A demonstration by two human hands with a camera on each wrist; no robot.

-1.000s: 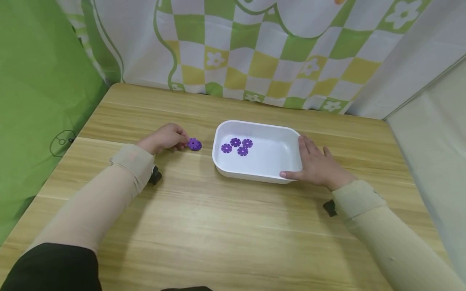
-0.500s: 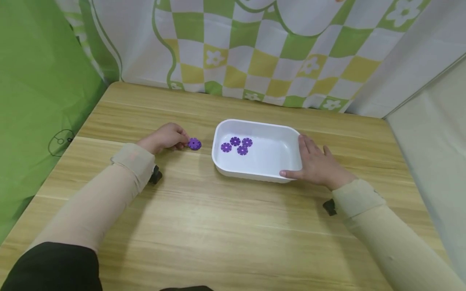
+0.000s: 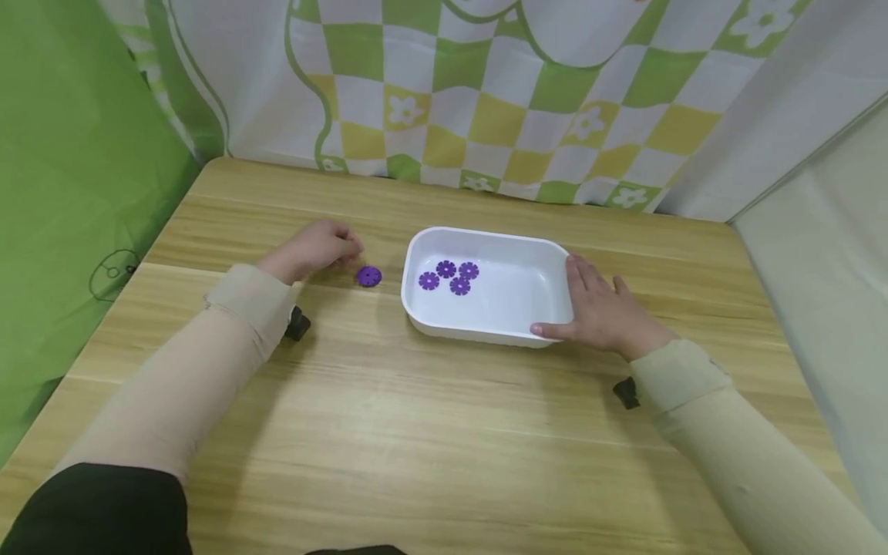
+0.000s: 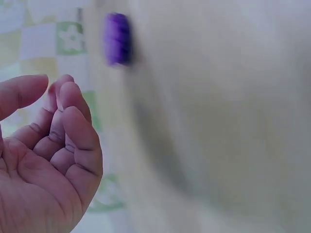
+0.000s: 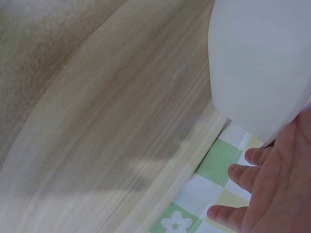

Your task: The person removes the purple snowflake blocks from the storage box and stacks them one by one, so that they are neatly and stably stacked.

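Observation:
My left hand (image 3: 321,248) is just up and left of a purple notched disc stack (image 3: 369,276) on the table. In the left wrist view, the left hand (image 4: 48,150) has its palm showing, its fingers loosely bent and the thumb apart, with nothing held. The purple stack (image 4: 117,39) looks blurred and ridged there, away from the fingertips. My right hand (image 3: 605,312) rests at the right end of a white tray (image 3: 486,336), thumb along the front rim. The right wrist view shows this hand's fingers (image 5: 243,177) straight and spread beside the tray wall (image 5: 257,63).
Several purple notched discs (image 3: 446,270) lie flat at the tray's left side. The wooden table (image 3: 430,447) meets a checkered curtain (image 3: 513,100) at its back edge and a green cloth (image 3: 62,154) on the left. A thin black wire (image 3: 111,271) hangs at the left edge.
My left hand has let go of the purple discs and drawn slightly up and away. The discs now sit neatly stacked. The right hand stays at the tray.

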